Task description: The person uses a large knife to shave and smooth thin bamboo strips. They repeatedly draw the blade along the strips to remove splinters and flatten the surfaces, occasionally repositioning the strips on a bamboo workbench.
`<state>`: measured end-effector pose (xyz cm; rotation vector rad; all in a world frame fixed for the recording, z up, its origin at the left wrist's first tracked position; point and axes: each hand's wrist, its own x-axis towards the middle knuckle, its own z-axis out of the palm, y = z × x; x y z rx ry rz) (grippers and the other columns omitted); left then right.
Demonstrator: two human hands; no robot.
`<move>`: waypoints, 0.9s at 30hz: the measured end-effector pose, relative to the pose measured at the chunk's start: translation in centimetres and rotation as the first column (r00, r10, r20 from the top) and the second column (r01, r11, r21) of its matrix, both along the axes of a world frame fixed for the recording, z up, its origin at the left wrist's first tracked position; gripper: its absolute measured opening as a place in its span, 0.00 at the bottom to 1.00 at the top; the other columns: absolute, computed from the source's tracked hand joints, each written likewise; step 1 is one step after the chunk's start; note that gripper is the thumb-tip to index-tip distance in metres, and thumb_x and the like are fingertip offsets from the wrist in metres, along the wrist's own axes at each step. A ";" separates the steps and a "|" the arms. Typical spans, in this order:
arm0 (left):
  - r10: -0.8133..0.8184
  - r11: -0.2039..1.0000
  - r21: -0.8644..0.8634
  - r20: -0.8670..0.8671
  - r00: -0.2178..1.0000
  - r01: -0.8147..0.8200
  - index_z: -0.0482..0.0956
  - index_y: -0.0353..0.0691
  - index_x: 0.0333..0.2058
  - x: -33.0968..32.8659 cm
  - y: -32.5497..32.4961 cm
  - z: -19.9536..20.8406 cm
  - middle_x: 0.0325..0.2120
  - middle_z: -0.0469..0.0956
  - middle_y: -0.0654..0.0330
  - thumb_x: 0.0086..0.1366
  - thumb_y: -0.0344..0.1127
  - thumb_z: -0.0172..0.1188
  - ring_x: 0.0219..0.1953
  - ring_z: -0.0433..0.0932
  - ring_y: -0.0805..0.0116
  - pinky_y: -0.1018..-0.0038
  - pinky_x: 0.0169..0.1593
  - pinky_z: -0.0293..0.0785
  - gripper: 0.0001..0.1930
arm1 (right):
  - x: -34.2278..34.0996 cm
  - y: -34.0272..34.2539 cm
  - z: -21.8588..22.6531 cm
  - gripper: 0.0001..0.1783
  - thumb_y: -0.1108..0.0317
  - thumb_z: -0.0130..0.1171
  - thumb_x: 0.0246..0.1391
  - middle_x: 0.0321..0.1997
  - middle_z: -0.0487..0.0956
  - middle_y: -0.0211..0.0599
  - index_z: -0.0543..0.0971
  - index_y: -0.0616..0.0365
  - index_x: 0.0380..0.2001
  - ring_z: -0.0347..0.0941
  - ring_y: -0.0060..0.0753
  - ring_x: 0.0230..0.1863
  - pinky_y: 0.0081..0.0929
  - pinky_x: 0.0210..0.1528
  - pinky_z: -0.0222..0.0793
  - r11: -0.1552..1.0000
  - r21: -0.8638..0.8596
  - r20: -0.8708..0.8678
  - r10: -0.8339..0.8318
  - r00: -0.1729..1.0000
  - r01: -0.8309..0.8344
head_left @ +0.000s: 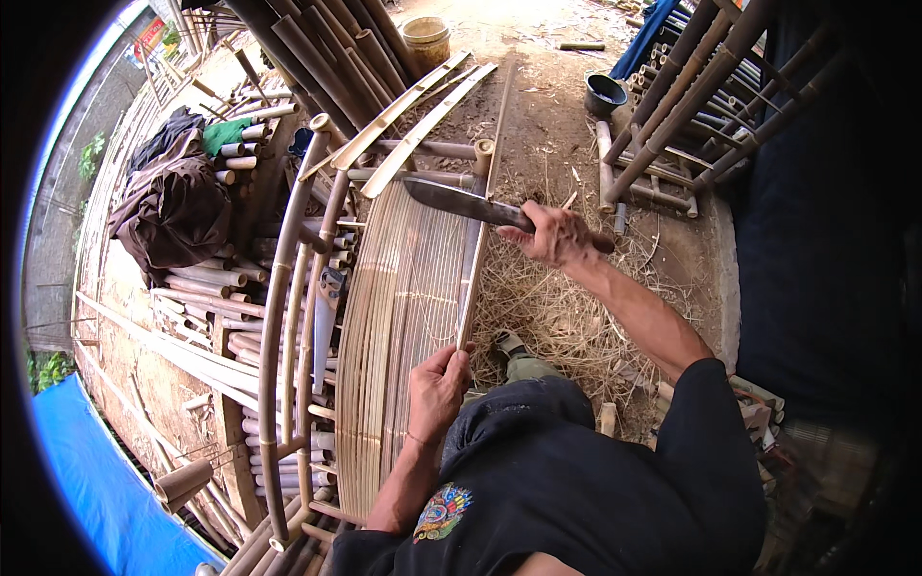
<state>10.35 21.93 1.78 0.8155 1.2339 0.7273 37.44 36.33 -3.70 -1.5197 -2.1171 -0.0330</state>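
My right hand (552, 233) is wrapped round the dark handle of a machete (461, 203). Its long dark blade points left, lying across or just above a long thin bamboo strip (475, 264); whether the edge touches the strip, I cannot tell. The near end of this strip is pinched in my left hand (440, 392), and it runs away from me past the blade. Beneath and left of it lies a bamboo bench (384, 317) with a seat of narrow pale slats. Two wider split bamboo pieces (427, 130) rest across the bench's far end.
A handsaw (327, 317) hangs on the bench's left rail. Cut bamboo poles (206, 278) are stacked beyond it, near a dark cloth (173, 206). Shavings (547, 298) cover the ground by my foot. Bamboo frames (682, 115), a black bucket (605, 93) and a tan bucket (425, 40) stand farther off.
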 end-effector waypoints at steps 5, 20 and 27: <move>-0.005 0.998 -0.064 0.073 0.997 0.010 0.77 0.30 0.45 0.1 0.6 0.0 0.18 0.67 0.73 0.69 0.35 0.53 0.17 0.59 0.87 0.87 0.19 0.53 0.13 | -4.1 -4.5 0.2 0.38 0.24 0.28 0.56 0.10 0.67 0.25 0.68 0.47 0.18 0.58 0.18 0.07 0.22 0.06 0.59 0.953 0.065 -0.012 0.296 0.955 -0.295; -0.040 0.983 0.161 -0.298 0.954 0.091 0.79 0.29 0.45 0.0 -3.5 -0.7 0.22 0.72 0.69 0.68 0.34 0.55 0.24 0.66 0.84 0.83 0.27 0.64 0.14 | 0.3 -2.4 0.1 0.37 0.27 0.34 0.57 0.10 0.66 0.26 0.70 0.49 0.20 0.64 0.22 0.10 0.27 0.10 0.65 0.988 -0.153 0.049 -0.021 0.999 0.029; -0.038 0.963 0.240 -0.335 0.941 0.125 0.78 0.27 0.41 0.5 -5.0 -0.8 0.22 0.71 0.68 0.67 0.29 0.54 0.25 0.67 0.83 0.82 0.28 0.65 0.10 | 3.2 -2.6 1.3 0.36 0.27 0.41 0.56 0.14 0.74 0.36 0.72 0.52 0.23 0.74 0.32 0.14 0.33 0.16 0.71 0.974 -0.224 0.065 -0.012 0.998 0.027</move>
